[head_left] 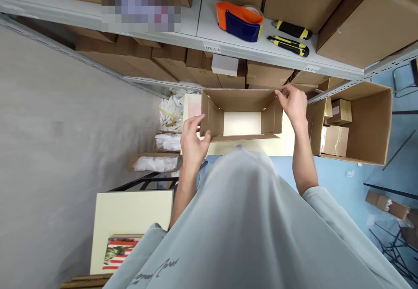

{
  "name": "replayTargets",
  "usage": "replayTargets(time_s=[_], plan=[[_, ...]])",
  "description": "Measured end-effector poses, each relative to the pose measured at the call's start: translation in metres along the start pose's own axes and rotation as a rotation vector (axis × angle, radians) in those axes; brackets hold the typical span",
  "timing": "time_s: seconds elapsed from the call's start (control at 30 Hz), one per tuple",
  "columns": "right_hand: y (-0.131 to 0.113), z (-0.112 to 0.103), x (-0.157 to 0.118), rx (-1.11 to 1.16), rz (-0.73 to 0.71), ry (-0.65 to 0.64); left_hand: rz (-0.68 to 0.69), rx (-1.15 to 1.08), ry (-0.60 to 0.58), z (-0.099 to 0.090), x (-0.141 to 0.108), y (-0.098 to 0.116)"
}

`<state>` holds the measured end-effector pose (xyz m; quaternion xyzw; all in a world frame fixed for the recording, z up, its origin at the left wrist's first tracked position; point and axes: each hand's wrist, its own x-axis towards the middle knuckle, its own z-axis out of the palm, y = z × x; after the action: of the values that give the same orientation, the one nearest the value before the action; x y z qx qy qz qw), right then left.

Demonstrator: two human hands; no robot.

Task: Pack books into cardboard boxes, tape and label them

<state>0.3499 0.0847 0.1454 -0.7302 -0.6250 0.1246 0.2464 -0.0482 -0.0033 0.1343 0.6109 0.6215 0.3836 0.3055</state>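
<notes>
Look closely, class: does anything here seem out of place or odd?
The held carton seems bottomless: what looks like pale tabletop shows through it. Also, a crumpled scrap lies loose on the blue floor, like litter.

Matt cardboard carton [243, 99] (rough along its edges), smooth metal shelf [204, 17], matt cloth shirt [241, 219]

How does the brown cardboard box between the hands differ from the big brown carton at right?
The brown cardboard box looks smaller than the big brown carton. The left hand and right hand touch the box; neither touches the carton. A pale surface shows inside the box, small brown boxes inside the carton. Both are open-topped.
</notes>
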Motion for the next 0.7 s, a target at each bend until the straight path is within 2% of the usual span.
replayTargets(time_s=[0.17,0.33,0.5,0.7], plan=[[0.005,0.009,0.018,0.033,-0.001,0.026,0.099,0.004,-0.175,-0.005,-0.01,0.009],[-0.015,0.009,0.014,0.107,0.019,-0.023,0.079,-0.023,-0.287,0.001,-0.015,0.009],[-0.032,0.006,-0.005,0.294,0.046,-0.151,0.043,-0.01,-0.27,0.01,-0.003,-0.004],[-0.02,0.009,-0.007,0.597,0.165,-0.274,-0.018,-0.022,-0.291,0.017,0.022,-0.012]])
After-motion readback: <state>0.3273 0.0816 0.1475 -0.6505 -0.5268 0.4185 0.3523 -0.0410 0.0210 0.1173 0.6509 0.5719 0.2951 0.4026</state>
